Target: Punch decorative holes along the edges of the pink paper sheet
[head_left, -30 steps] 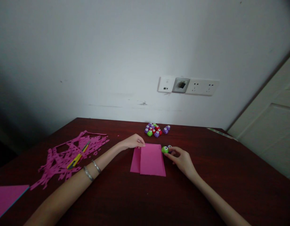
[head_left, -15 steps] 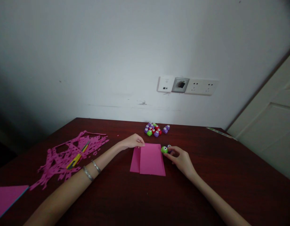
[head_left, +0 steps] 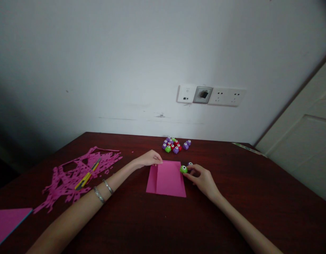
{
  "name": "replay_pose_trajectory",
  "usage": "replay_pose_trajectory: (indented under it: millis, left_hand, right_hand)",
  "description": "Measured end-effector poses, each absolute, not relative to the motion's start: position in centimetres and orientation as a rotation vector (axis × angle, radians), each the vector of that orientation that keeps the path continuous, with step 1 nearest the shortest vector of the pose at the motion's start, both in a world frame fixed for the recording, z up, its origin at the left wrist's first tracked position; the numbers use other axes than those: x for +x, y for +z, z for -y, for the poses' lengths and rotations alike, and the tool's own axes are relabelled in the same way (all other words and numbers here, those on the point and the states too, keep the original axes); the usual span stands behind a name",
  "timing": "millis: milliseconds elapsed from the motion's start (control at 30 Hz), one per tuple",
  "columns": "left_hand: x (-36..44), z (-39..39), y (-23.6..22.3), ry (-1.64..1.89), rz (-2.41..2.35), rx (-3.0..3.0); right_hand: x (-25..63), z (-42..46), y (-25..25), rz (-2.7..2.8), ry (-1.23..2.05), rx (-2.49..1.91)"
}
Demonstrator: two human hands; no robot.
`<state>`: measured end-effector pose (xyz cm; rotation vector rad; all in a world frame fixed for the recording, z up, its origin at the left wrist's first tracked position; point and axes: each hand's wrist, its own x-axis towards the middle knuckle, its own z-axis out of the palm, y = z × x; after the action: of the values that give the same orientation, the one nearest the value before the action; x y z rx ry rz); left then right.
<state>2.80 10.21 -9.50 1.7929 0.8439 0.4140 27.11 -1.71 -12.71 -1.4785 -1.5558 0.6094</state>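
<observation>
Pink paper (head_left: 169,180) lies folded or layered on the dark table, its upper layer offset from the one beneath. At its top edge, left of centre, my left hand (head_left: 150,158) is closed in a pinch on the paper. A small green craft punch (head_left: 183,169) with a white, eye-like button sits against the paper's right edge. Thumb and fingers of my right hand (head_left: 201,178) grip this punch from the right. Just behind it, partly hidden by those fingers, is a purple punch (head_left: 190,164).
Several purple, red and green punches (head_left: 172,145) cluster near the wall. To the left, a yellow utility knife (head_left: 86,179) lies on a heap of punched pink scraps (head_left: 62,183). A pink sheet stack (head_left: 9,224) occupies the left front corner; a thin strip (head_left: 249,149) lies far right.
My right hand has brought the green punch slightly left, closer against the paper's edge. The upper paper layer has shifted a little left. My left hand has barely moved.
</observation>
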Motion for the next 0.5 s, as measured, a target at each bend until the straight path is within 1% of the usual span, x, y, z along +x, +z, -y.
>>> replay_pose_trajectory:
  millis: [167,500]
  left_hand:
    - [2.78,-10.14,-9.53,0.422,-0.840,1.782]
    - [2.92,-10.29,-10.30,0.433,-0.858,1.791]
  right_hand:
    - [26.99,1.78,-12.57,1.610,0.551,-1.469]
    - [26.55,1.93,-12.12,1.712,0.554,-1.502]
